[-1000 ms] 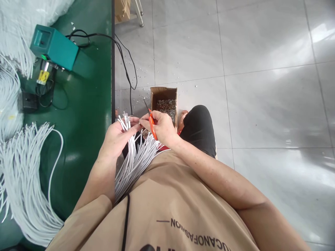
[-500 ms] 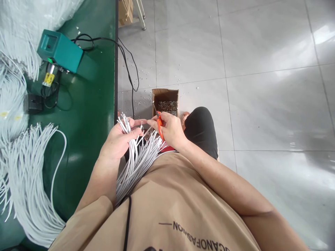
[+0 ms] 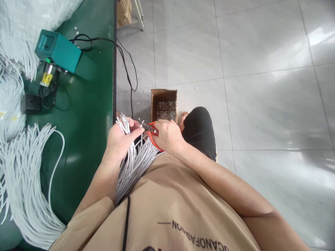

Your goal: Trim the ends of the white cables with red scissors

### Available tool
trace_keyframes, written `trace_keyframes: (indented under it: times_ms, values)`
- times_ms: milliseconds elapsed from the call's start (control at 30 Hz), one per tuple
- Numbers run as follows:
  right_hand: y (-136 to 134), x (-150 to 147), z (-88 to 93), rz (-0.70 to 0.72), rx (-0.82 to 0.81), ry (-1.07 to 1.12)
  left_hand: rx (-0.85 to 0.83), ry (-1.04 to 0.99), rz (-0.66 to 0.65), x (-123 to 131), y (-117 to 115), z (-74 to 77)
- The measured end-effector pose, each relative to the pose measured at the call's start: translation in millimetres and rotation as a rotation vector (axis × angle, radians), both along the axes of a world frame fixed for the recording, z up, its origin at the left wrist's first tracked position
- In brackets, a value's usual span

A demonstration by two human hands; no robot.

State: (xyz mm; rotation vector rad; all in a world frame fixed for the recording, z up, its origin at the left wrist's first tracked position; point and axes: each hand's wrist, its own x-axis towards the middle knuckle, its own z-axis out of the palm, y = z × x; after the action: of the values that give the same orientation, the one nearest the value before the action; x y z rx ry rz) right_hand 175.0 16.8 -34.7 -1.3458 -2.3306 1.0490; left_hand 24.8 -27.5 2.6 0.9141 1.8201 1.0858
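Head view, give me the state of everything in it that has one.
left hand, closed around white cables
right hand, gripping cutters
cutters, blades beside the left hand
white cables, bunched
cardboard box, open, scraps inside
teal device, resting on the table
black cord, hanging past the table edge
cable pile, loosely bundled, one strand apart

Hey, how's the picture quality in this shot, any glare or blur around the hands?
Head view: bright glare on the floor, upper right; softer sheen on the green table; orange-handled cutters readable, though where their tips meet the left hand is too small to judge.
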Motion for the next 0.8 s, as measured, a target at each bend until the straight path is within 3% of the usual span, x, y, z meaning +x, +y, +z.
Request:
trace_keyframes:
  times_ms: [367, 567, 667, 800]
  values:
    - [-2, 2, 12.5, 0.064, 0.018, -0.119, -0.077, 0.211, -0.019, 10, -1, 9.6]
    - [-1, 2, 8.7, 0.034, -0.015, -0.093, -0.042, 0.182, -0.015, 3, -2, 0.9]
    - [1, 3, 3.5, 0.000, -0.123, 0.017, -0.010, 0.150, -0.008, 0, -3, -3.5]
    - [6, 4, 0.7, -0.187, -0.416, 0.456, -0.014, 0.145, 0.011, 2, -3, -3.0]
